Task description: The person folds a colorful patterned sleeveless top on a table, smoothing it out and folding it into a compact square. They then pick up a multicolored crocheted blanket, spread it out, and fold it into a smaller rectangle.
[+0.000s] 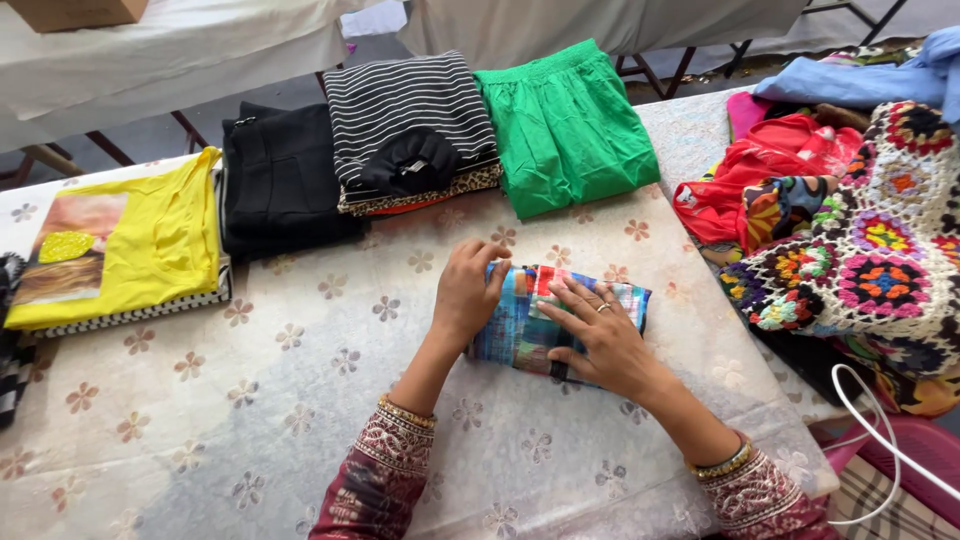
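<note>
Pressing flat on a small folded plaid cloth (560,320), both hands work at mid-counter (300,400).

Head view: left hand (467,293) sits on the cloth's left end, fingers (490,262) curled over its far left corner, gripping the edge. Right hand (600,335) lies palm-down across the middle, fingers (570,300) spread and pointing left; it pins the cloth rather than grasping it. Cloth's long axis runs left to right, tilted slightly down toward the right. It lies directly under both hands, just ahead of the wrists; neither hand is clearly nearer.

Behind it, well apart, a row of folded stacks: yellow top (130,245), black garment (285,185), striped top (410,120), green skirt (565,125). To the right, a loose heap with a crochet blanket (880,240) and red cloth (790,165).

Hidden: most of the plaid cloth's centre under the hands, so fold count cannot be told. Heap cut off at right edge. Dark item on the striped top is hard to make out.
</note>
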